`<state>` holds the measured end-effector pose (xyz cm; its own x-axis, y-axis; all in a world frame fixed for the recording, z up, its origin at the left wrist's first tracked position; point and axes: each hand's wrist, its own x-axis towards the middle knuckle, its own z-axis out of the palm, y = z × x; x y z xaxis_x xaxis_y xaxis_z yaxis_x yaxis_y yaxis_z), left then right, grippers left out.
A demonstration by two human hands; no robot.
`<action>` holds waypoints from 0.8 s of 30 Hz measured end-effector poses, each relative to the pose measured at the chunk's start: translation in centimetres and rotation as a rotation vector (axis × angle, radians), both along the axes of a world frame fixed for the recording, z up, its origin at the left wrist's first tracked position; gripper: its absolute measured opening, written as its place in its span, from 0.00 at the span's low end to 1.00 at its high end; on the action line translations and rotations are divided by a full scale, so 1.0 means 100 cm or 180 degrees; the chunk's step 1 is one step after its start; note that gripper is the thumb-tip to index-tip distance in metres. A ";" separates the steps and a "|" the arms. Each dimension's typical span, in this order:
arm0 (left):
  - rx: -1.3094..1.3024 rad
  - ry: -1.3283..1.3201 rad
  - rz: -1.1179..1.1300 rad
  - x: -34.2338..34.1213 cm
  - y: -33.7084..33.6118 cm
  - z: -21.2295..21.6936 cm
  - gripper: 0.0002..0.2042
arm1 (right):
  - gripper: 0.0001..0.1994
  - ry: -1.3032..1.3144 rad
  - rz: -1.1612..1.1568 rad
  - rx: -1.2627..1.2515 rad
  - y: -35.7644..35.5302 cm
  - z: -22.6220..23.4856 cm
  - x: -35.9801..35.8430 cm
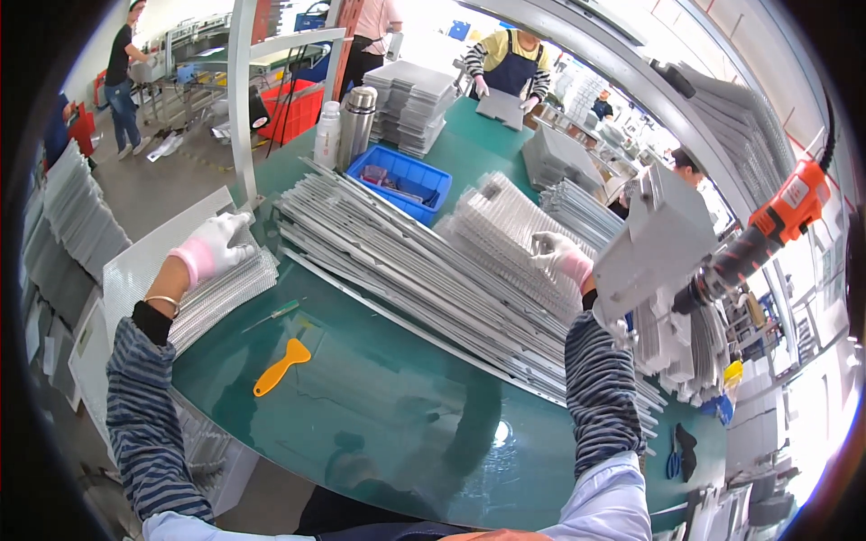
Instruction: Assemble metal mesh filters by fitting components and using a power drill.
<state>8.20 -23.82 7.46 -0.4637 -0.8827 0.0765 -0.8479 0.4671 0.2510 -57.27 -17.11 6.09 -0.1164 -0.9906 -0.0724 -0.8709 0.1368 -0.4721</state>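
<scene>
L hand [216, 248] flat on mesh stack [225, 293], R hand [561, 255] gripping grey panel [654, 243]; long strip pile [406, 261] btwn, yellow scraper [281, 366] near.

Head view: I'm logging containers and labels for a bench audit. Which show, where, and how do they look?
Blue bin: rectangular, open-topped, behind the grey panel stacks.
Red crate: boxy, beyond the table's far left.
Two flasks: upright, white and steel, beside the bin.
Labels, screens: none discernible.

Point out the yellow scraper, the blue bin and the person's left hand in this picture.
yellow scraper [281, 366]: head view, middle of its handle.
blue bin [431, 183]: head view, its right rim.
left hand [216, 247]: head view, back of the gloved hand resting on a ribbed grey stack.
</scene>
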 end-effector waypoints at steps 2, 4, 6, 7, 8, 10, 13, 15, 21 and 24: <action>-0.0009 0.0034 -0.0019 0.006 0.002 0.000 0.30 | 0.37 -0.0222 0.0137 0.0076 -0.008 -0.006 0.003; -0.0023 0.0106 0.0053 0.013 0.007 0.003 0.30 | 0.35 -0.0223 0.0302 0.0034 -0.007 -0.009 0.008; -0.0157 0.0020 0.0047 0.014 0.002 -0.001 0.30 | 0.33 -0.1224 -0.0156 -0.0191 -0.002 -0.008 0.001; -0.0302 -0.0029 -0.0048 0.010 -0.004 -0.006 0.30 | 0.33 -0.0911 -0.0083 -0.0296 0.005 -0.006 -0.015; -0.0320 -0.0005 -0.0043 0.000 -0.007 -0.006 0.31 | 0.33 -0.0613 -0.0013 -0.0408 0.010 -0.009 -0.024; -0.0281 -0.0036 -0.0042 0.006 -0.006 -0.003 0.30 | 0.34 0.0645 -0.0342 -0.0307 0.008 -0.020 0.010; -0.0216 0.0097 0.0155 0.016 0.001 0.000 0.30 | 0.36 0.1490 0.0134 -0.0733 0.015 -0.021 0.044; -0.0605 0.0161 0.0315 0.022 0.006 -0.002 0.30 | 0.34 0.1855 0.0449 -0.0810 0.019 -0.021 0.065; -0.0421 -0.1114 0.0205 -0.014 0.020 0.006 0.34 | 0.31 0.2070 0.0482 -0.1226 0.028 -0.034 0.049; -0.0199 -0.0844 0.0154 0.001 0.011 0.010 0.34 | 0.29 0.1061 0.0211 -0.1093 0.016 -0.012 0.029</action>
<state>8.31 -22.70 8.51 -0.4323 -0.9017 0.0129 -0.9017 0.4322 -0.0109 -54.41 -15.46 4.90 -0.0135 -0.9567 0.2907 -0.9840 -0.0390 -0.1739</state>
